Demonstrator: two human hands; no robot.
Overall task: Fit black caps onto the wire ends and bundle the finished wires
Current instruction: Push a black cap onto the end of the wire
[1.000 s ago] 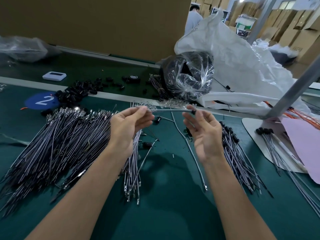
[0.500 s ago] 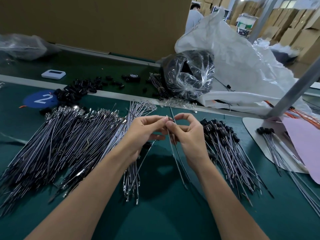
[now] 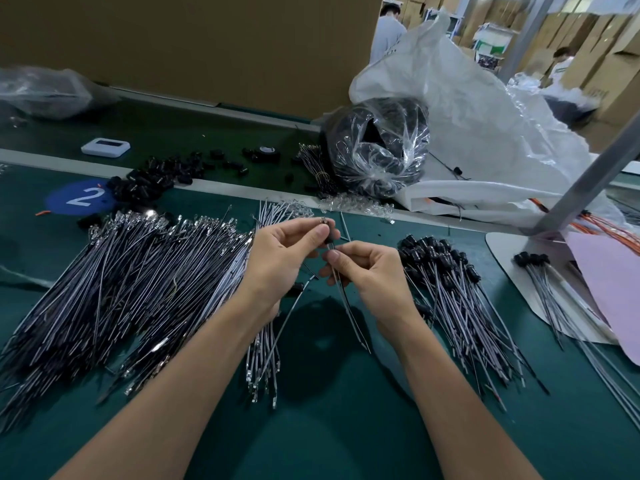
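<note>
**Entry: wire in hand, capping step**

**Change.** A second ago the hands were apart with the wire stretched level between them. Half a second ago they met at its end. Now the wire (image 3: 350,313) hangs downward from the right hand, and its top end passes through a black cap (image 3: 331,237), with a glint of metal terminal (image 3: 323,221) showing just above the left fingertips. Judged meaning: the cap appears threaded on and is being seated, so this piece is close to finished. Bundling is not yet begun.

**Left hand** (image 3: 284,261). Thumb and forefinger curl in a pinch on the cap and hold it up off the table (image 3: 332,427).

**Right hand** (image 3: 372,275). Just below and touching distance from the left. Its fingers pinch the wire directly under the cap.

**Appearance of item.** Thin, grey-sheathed and flexible, curving as it drops. The cap is small, dark and barrel-like. How deeply it is seated cannot be told.

**Stock nearby.**
- Uncapped wires (image 3: 114,292): a broad heap left of the left hand.
- Capped wires (image 3: 453,292): fanned out right of the right hand.
- Loose caps (image 3: 152,180): beyond the left hand.
</note>
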